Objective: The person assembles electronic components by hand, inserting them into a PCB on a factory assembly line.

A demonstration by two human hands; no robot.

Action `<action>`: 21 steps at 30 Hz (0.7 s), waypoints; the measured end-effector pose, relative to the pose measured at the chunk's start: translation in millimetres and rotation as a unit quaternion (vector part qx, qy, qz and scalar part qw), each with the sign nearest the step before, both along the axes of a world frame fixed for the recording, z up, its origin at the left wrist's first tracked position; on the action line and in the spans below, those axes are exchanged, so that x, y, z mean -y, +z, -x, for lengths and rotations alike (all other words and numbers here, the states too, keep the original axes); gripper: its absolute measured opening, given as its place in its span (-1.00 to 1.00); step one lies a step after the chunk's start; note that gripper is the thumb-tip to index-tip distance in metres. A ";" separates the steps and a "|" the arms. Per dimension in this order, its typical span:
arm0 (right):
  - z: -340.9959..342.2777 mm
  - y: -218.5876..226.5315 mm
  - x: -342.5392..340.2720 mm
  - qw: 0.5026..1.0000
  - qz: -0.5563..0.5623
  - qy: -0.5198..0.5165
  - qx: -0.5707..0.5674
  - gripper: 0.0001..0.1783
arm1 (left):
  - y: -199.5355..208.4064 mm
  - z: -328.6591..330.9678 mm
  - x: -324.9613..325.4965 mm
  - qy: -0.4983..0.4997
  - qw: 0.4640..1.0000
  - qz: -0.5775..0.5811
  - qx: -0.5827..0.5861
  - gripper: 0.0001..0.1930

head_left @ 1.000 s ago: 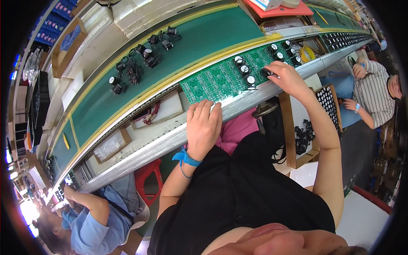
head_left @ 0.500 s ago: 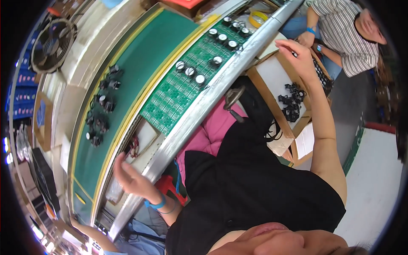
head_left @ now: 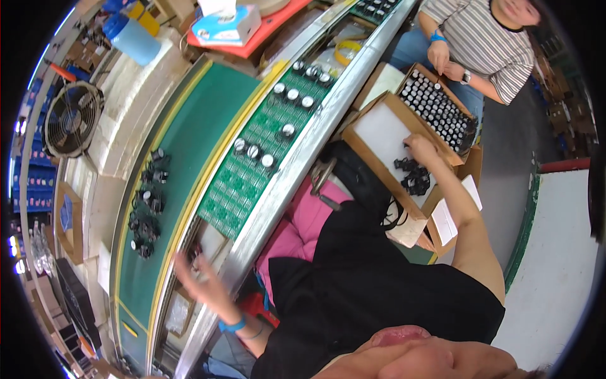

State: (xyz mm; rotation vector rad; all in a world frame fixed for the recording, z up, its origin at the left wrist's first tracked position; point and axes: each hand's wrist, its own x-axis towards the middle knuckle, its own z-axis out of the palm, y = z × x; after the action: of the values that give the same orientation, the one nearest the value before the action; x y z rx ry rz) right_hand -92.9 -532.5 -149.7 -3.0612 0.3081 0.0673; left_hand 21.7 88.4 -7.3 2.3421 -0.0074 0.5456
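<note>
My left hand (head_left: 205,284), a blue band at its wrist, hovers over the near rail with fingers spread and nothing in them. My right hand (head_left: 421,150) reaches into a white-lined cardboard box (head_left: 404,192), fingers curled. Whatever they hold, if anything, is too small to make out. Beside that hand lies a heap of black parts (head_left: 413,179). Between my hands sits a green circuit board panel (head_left: 228,203) on the rails. Several round black parts with white tops (head_left: 267,160) stand on its middle and far portions; its near end is bare.
Clusters of black parts (head_left: 146,205) lie on the green belt (head_left: 202,107). A second carton (head_left: 470,140) full of white-topped parts stands before a co-worker in a striped shirt (head_left: 486,44). A metal crank (head_left: 323,180) juts from the near rail. A fan (head_left: 72,120) stands far left.
My right hand has come down from above the cartons into the white-lined box. My left hand stays raised over the near rail, fingers more spread. The view has shifted, showing more of the far end.
</note>
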 end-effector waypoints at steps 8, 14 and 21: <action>-0.6 -3.0 -1.2 0.998 0.043 -0.014 -0.053 -0.66 | 41.2 10.9 -27.8 0.138 0.977 0.060 0.152 -0.67; -37.5 72.3 -55.3 0.885 -0.399 -0.169 0.172 -0.64 | 18.2 25.5 52.0 -0.071 0.989 0.122 0.047 -0.75; -56.9 163.8 -207.9 0.486 -0.870 -0.007 -0.080 -0.53 | 33.4 32.4 154.0 -0.381 0.893 0.199 -0.131 -0.67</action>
State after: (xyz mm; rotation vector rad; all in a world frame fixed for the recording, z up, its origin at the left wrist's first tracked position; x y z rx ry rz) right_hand -36.0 -324.6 14.1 -0.9453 0.0822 0.3702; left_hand -10.7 -65.6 26.2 1.7892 -0.6056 -0.1544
